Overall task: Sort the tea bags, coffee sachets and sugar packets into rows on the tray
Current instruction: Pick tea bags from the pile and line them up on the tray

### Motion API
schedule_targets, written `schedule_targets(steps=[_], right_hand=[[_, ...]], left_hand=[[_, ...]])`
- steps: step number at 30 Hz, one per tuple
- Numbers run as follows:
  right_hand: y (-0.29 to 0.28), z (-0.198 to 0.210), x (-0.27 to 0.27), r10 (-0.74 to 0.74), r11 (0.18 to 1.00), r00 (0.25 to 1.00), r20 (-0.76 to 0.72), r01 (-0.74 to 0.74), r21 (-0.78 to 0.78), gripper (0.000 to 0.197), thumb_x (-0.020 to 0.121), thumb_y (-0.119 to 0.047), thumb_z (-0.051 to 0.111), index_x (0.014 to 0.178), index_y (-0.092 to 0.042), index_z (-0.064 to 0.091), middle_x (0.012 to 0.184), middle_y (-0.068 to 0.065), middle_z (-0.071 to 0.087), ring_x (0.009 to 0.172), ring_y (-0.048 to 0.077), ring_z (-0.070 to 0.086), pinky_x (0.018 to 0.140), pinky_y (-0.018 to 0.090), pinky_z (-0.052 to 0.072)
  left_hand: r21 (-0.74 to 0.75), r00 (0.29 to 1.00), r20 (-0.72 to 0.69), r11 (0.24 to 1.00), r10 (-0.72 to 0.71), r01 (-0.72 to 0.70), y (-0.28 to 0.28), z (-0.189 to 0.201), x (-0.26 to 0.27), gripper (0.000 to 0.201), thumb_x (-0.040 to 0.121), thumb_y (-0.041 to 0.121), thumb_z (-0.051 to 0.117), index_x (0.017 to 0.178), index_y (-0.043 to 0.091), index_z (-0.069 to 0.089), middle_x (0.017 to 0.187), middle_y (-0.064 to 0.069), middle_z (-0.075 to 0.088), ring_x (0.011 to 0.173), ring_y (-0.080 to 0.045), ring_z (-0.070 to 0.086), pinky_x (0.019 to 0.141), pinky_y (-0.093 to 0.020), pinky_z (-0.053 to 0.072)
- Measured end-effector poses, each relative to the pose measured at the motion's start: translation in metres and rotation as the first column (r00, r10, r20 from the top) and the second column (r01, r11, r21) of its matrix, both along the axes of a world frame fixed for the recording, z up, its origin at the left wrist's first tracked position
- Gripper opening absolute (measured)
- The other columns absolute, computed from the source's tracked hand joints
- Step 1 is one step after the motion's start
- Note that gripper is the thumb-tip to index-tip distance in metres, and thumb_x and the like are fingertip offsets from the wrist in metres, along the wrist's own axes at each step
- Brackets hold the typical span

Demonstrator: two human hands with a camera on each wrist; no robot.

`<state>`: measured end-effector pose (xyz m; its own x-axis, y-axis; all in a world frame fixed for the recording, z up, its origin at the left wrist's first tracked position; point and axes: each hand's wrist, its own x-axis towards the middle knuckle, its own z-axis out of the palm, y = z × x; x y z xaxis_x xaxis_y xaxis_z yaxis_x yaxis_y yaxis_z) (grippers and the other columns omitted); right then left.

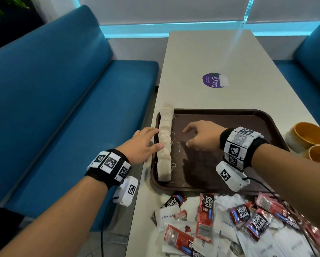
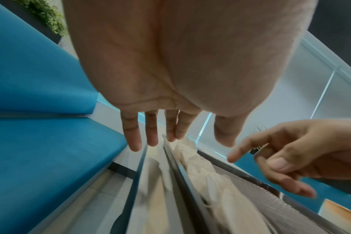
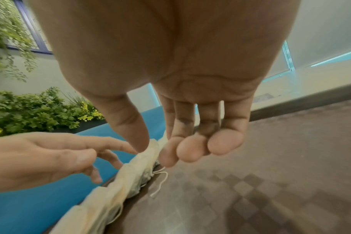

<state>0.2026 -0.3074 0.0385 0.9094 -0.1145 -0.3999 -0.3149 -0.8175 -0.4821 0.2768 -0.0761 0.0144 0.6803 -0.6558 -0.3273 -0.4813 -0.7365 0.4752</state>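
A row of several beige tea bags (image 1: 164,141) runs along the left side of the brown tray (image 1: 229,115), strings trailing right. My left hand (image 1: 152,139) lies with straight fingers against the row from the tray's left rim. Over the tray's bare floor hovers my right hand (image 1: 187,137), fingers loosely curled and empty, just right of the row. A mixed pile of red-black coffee sachets (image 1: 205,214) and white sugar packets (image 1: 166,217) lies in front of the tray. In the wrist views, the left hand (image 2: 180,142) and right hand (image 3: 156,152) flank the tea bags (image 3: 118,186).
Two yellow cups (image 1: 309,136) stand right of the tray. A purple sticker (image 1: 212,80) marks the table (image 1: 192,52) beyond it. A blue bench (image 1: 62,108) runs along the left, close to the table's left edge beside the tray.
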Motion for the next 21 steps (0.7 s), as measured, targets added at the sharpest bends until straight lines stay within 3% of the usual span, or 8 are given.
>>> schedule_targets(steps=[2, 4, 6, 8, 10, 15, 19, 21], right_hand=[[0.003, 0.013, -0.019, 0.038, 0.999, 0.999, 0.02, -0.037, -0.035, 0.034, 0.088, -0.025, 0.073, 0.121, -0.027, 0.067, 0.083, -0.007, 0.07, 0.077, 0.011, 0.072, 0.079, 0.031, 0.058], [0.008, 0.027, -0.044, 0.103, 0.992, 0.993, 0.05, -0.098, -0.08, 0.028, 0.09, -0.03, 0.073, 0.118, -0.029, 0.07, 0.092, -0.008, 0.066, 0.09, 0.013, 0.067, 0.081, 0.027, 0.048], [0.014, 0.04, -0.078, 0.157, 0.984, 0.985, 0.069, -0.15, -0.091, 0.023, 0.092, -0.031, 0.072, 0.114, -0.031, 0.071, 0.087, -0.01, 0.064, 0.08, 0.004, 0.06, 0.074, 0.025, 0.041], [0.018, 0.048, -0.117, 0.181, 0.981, 0.98, 0.088, -0.174, -0.084, 0.017, 0.092, -0.032, 0.072, 0.109, -0.034, 0.071, 0.081, -0.011, 0.064, 0.074, -0.001, 0.057, 0.067, 0.023, 0.04], [0.02, 0.052, -0.158, 0.187, 0.982, 0.975, 0.123, -0.183, -0.043, 0.013, 0.09, -0.032, 0.072, 0.103, -0.035, 0.071, 0.076, -0.01, 0.066, 0.069, 0.001, 0.06, 0.064, 0.021, 0.042], [0.03, 0.039, -0.24, 0.168, 0.979, 0.976, 0.141, -0.182, 0.093, 0.011, 0.089, -0.027, 0.073, 0.098, -0.034, 0.071, 0.067, -0.01, 0.068, 0.062, 0.005, 0.061, 0.064, 0.026, 0.049], [0.05, 0.006, -0.271, 0.164, 0.968, 0.972, 0.17, -0.191, 0.16, 0.011, 0.087, -0.021, 0.074, 0.092, -0.031, 0.071, 0.063, -0.011, 0.067, 0.06, 0.006, 0.061, 0.06, 0.021, 0.044], [0.061, -0.008, -0.283, 0.192, 0.958, 0.966, 0.172, -0.223, 0.182, 0.009, 0.087, -0.022, 0.075, 0.091, -0.029, 0.071, 0.063, -0.01, 0.065, 0.062, 0.006, 0.062, 0.059, 0.017, 0.044]], left_hand=[[0.023, 0.999, 0.047, 1.0, -0.006, 0.005, 0.0, 0.008, -0.011, 0.066, 0.103, 0.047, 0.051, 0.159, 0.021, 0.029, 0.163, 0.003, 0.028, 0.15, -0.022, 0.024, 0.12, -0.037, 0.025], [0.014, 0.992, 0.125, 1.0, -0.009, 0.007, 0.003, 0.021, -0.027, 0.057, 0.102, 0.041, 0.056, 0.153, 0.021, 0.04, 0.151, 0.001, 0.044, 0.14, -0.02, 0.038, 0.114, -0.034, 0.033], [-0.05, 0.983, 0.185, 0.999, 0.003, 0.006, 0.01, 0.035, -0.05, 0.037, 0.101, 0.034, 0.06, 0.136, 0.023, 0.059, 0.12, 0.006, 0.06, 0.113, -0.014, 0.055, 0.093, -0.024, 0.041], [-0.112, 0.979, 0.202, 0.994, 0.015, 0.008, 0.021, 0.045, -0.076, 0.018, 0.099, 0.03, 0.063, 0.115, 0.025, 0.07, 0.097, 0.014, 0.065, 0.087, -0.004, 0.059, 0.075, -0.016, 0.04], [-0.137, 0.981, 0.194, 0.99, -0.002, 0.029, 0.037, 0.05, -0.108, 0.007, 0.096, 0.028, 0.067, 0.1, 0.026, 0.072, 0.085, 0.017, 0.066, 0.077, 0.004, 0.057, 0.068, -0.012, 0.042], [-0.16, 0.987, 0.128, 0.98, -0.101, 0.121, 0.067, 0.043, -0.183, 0.004, 0.091, 0.018, 0.072, 0.089, 0.021, 0.071, 0.076, 0.013, 0.066, 0.073, 0.001, 0.059, 0.065, -0.007, 0.04], [-0.113, 0.989, 0.027, 0.982, -0.147, 0.149, 0.084, 0.021, -0.229, 0.015, 0.086, 0.034, 0.079, 0.088, 0.027, 0.066, 0.08, 0.012, 0.063, 0.076, -0.009, 0.059, 0.069, -0.024, 0.049], [-0.124, 0.98, -0.004, 0.973, -0.199, 0.196, 0.091, 0.009, -0.248, 0.028, 0.078, 0.042, 0.084, 0.086, 0.03, 0.061, 0.086, 0.015, 0.058, 0.082, -0.007, 0.055, 0.073, -0.023, 0.048]])
